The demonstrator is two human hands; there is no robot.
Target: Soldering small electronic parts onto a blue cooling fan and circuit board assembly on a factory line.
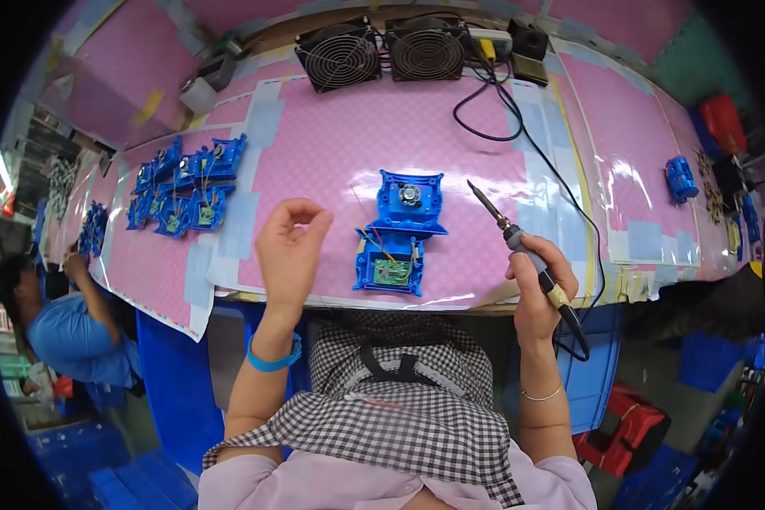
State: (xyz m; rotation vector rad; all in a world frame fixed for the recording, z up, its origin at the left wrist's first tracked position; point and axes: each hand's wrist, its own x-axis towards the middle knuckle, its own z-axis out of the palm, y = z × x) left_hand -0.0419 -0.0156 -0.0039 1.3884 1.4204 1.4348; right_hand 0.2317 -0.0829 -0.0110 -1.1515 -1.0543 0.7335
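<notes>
My right hand (542,276) grips a soldering iron (512,231), its metal tip pointing up and left above the table. Closed in a pinch, my left hand (293,246) is raised left of the blue housing; whatever its fingertips may hold is too small to make out. Between my hands lies an opened blue plastic housing in two halves. The far half (410,202) carries a small round speaker (410,195). In the near half (365,270) sits a green circuit board (391,272) with thin wires. A fine red wire (359,201) sticks up toward the left.
Several blue housings (178,183) with boards and speakers lie on the left. Two black fans (340,56) stand at the back. The iron's black cable (561,183) runs along the right. A person in blue (76,340) works at far left.
</notes>
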